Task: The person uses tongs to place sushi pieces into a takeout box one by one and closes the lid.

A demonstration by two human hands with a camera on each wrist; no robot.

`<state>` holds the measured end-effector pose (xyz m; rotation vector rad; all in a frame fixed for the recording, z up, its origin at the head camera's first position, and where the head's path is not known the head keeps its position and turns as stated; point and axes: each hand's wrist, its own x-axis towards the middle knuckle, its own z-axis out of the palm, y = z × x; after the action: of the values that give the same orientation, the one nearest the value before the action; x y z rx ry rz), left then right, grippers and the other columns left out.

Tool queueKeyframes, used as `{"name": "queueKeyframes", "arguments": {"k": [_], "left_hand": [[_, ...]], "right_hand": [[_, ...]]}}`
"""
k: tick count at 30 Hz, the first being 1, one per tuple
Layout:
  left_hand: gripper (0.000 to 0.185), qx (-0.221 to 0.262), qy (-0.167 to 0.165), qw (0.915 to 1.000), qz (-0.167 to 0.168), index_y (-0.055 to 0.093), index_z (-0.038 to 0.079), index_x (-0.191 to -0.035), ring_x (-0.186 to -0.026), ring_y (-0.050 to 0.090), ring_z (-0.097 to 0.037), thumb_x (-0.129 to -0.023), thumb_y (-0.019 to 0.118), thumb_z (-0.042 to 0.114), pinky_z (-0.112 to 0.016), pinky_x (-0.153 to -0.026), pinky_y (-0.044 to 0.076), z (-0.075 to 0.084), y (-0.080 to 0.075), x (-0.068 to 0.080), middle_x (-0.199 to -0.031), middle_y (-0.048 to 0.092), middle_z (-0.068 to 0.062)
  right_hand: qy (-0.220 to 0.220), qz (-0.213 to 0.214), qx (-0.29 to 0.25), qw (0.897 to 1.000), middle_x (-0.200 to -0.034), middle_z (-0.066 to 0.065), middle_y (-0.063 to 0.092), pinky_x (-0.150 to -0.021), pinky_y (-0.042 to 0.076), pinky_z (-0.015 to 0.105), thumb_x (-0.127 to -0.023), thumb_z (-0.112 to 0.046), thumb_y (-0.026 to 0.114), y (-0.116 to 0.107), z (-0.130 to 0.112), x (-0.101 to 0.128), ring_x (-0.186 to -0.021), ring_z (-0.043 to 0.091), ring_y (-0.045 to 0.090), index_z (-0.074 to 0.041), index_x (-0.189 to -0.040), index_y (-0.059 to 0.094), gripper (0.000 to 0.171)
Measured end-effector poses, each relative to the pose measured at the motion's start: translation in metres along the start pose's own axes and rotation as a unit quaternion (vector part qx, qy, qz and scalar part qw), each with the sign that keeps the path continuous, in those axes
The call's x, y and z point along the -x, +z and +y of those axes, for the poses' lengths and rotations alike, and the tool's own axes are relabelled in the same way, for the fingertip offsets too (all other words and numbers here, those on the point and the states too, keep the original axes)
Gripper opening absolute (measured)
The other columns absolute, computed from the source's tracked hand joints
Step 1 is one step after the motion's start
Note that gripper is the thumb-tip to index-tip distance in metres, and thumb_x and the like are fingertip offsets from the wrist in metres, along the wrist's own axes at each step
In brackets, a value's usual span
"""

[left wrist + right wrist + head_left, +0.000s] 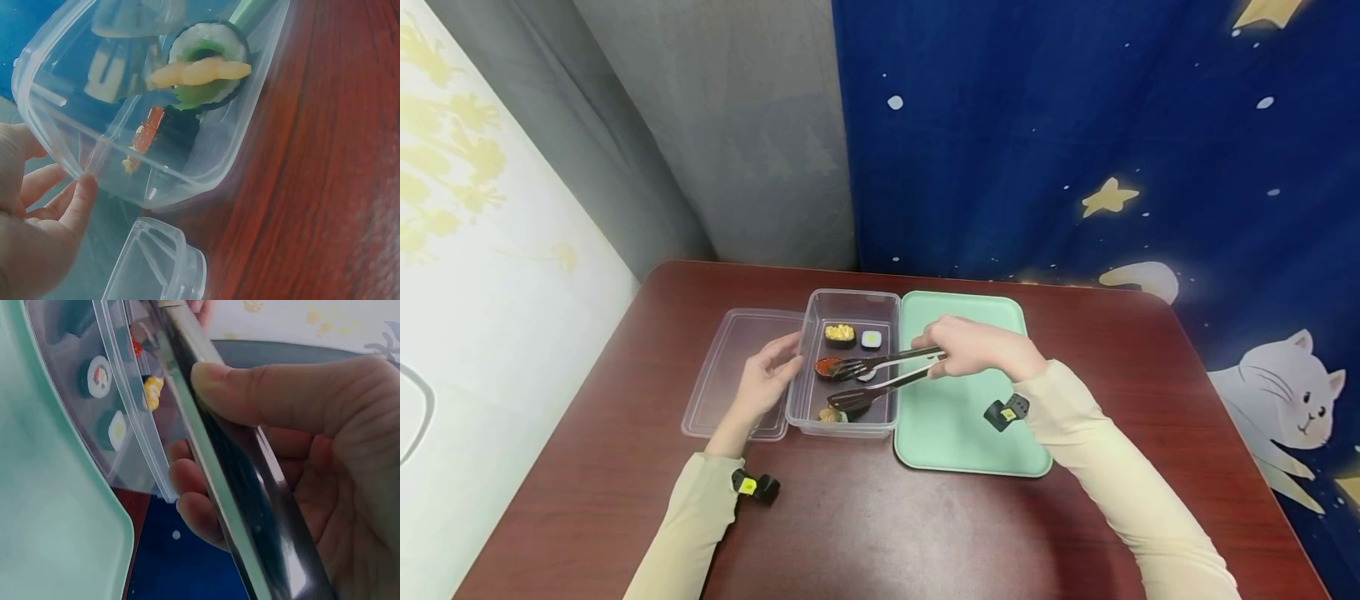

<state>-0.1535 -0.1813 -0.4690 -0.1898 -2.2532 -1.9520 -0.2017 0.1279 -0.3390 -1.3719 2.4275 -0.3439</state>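
Observation:
My right hand [973, 346] grips a pair of tongs [250, 481] with steel arms and dark slotted heads. The heads are spread apart inside a clear plastic container [842, 429], one by the red-topped sushi piece [826, 367], the other over the front pieces. Nothing is visibly pinched between them. At the container's left wall, my left hand [763, 379] touches the rim with loosely bent fingers. Also inside are a yellow-topped piece [839, 333], a small white-and-green roll [871, 340], another roll partly behind the tongs, and a roll with a pale orange topping [200, 72].
A light green tray [973, 442] lies against the container's right side. To the left, a clear lid [715, 400] rests on the dark red table [880, 517], partly under my left hand. Grey and blue curtains [970, 150] hang behind the table's back edge.

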Motion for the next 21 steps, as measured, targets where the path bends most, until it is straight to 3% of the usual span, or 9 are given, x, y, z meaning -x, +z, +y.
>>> {"name": "queueKeyframes", "arguments": {"k": [5, 11, 15, 21], "left_hand": [[0.04, -0.007, -0.009, 0.9999, 0.002, 0.051, -0.011, -0.126, -0.107, 0.054, -0.024, -0.086, 0.059, -0.008, -0.014, -0.086, 0.049, 0.001, 0.0, 0.001, -0.129, 0.05, -0.026], [0.041, 0.002, -0.007, 1.0, -0.006, 0.049, -0.013, -0.126, -0.111, 0.051, -0.038, -0.086, 0.058, -0.011, -0.012, -0.085, 0.049, 0.004, 0.0, 0.001, -0.13, 0.048, -0.029], [0.041, -0.007, -0.021, 0.9997, -0.01, 0.048, -0.015, -0.126, -0.112, 0.049, -0.041, -0.086, 0.056, -0.013, -0.011, -0.085, 0.048, 0.02, 0.002, 0.004, -0.13, 0.046, -0.031], [0.042, -0.021, -0.04, 0.9989, -0.008, 0.046, -0.015, -0.127, -0.113, 0.049, -0.041, -0.086, 0.055, -0.013, -0.011, -0.085, 0.048, 0.032, 0.003, 0.007, -0.131, 0.046, -0.031]], "right_hand": [[-0.014, 0.053, -0.007, 0.998, -0.069, 0.0, 0.052, -0.055, 0.039, 0.024, -0.076, -0.009, 0.073, 0.002, 0.011, 0.017, -0.063, 0.011, 0.042, -0.009, -0.092, 0.063, 0.018], [0.012, 0.125, -0.06, 0.99, -0.09, 0.008, 0.062, -0.062, 0.046, 0.027, -0.08, -0.009, 0.073, 0.006, 0.023, 0.05, -0.074, 0.015, 0.05, -0.001, -0.112, 0.064, 0.034], [0.034, 0.169, -0.072, 0.982, -0.098, 0.012, 0.063, -0.064, 0.048, 0.029, -0.081, -0.009, 0.073, 0.014, 0.034, 0.07, -0.079, 0.018, 0.053, 0.005, -0.118, 0.06, 0.042], [0.071, 0.231, -0.073, 0.968, -0.096, 0.01, 0.061, -0.061, 0.049, 0.028, -0.082, -0.01, 0.071, 0.032, 0.048, 0.095, -0.079, 0.016, 0.053, 0.008, -0.125, 0.054, 0.049]]}}
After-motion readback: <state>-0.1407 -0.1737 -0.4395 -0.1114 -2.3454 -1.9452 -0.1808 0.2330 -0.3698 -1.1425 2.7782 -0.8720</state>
